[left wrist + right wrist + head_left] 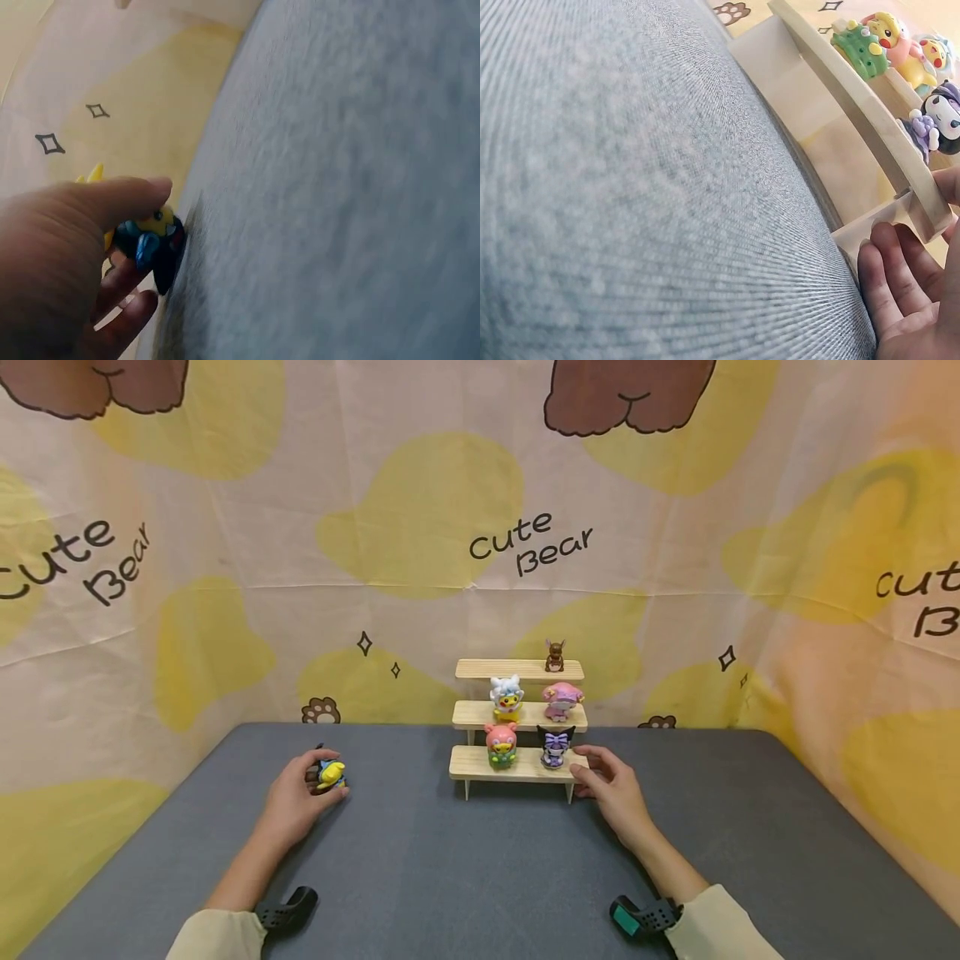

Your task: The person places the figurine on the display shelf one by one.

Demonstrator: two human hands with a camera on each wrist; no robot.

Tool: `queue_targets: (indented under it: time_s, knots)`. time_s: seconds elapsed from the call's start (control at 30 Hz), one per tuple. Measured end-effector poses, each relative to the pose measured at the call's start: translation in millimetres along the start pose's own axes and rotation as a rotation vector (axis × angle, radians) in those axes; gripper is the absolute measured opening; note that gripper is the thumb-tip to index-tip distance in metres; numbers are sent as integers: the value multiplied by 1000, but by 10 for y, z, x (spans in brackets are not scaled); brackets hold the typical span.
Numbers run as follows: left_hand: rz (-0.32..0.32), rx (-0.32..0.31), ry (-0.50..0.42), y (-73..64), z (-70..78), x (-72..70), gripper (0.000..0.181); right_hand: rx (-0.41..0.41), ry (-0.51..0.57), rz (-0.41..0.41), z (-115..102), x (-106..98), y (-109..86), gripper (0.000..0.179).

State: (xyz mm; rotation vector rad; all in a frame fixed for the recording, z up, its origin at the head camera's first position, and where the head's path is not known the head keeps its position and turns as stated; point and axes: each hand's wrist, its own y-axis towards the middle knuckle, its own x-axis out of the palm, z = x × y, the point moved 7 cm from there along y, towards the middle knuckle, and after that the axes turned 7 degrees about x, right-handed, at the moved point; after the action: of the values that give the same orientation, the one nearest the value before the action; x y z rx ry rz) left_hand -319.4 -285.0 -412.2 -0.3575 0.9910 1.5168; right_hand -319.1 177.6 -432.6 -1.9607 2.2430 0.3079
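My left hand [298,797] holds a small yellow, blue and black figurine [331,774] between thumb and fingers, low at the table's left side. In the left wrist view this figurine [159,232] is tipped against the grey surface, partly hidden by the thumb. My right hand [615,793] grips the right end of the lowest step of a three-step wooden display stand [476,762]. Seen from the right wrist, the fingers [900,270] curl under the board beside its leg. A black-and-purple figurine [555,750] stands close to that hand, with a pink-and-green figurine [501,747] to its left.
On the middle step are a white-hooded yellow figurine [507,697] and a pink figurine [562,701]. A brown figurine [555,657] stands at the top step's right. Behind the grey table [450,877] hangs a printed cloth [420,527].
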Motion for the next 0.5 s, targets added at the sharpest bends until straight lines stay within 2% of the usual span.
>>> queue_targets:
  time_s: [0.1,0.27,0.5]
  knots:
    - [23,-5,13,6,-2,19,67,-1,0,-1,2,-1,-2,39]
    - [9,-48,0,1,-32,40,84,-2,6,-3,-14,11,-7,38]
    - [89,-78,-31,-10,-23,11,73,0,3,0,-25,-1,-13,37]
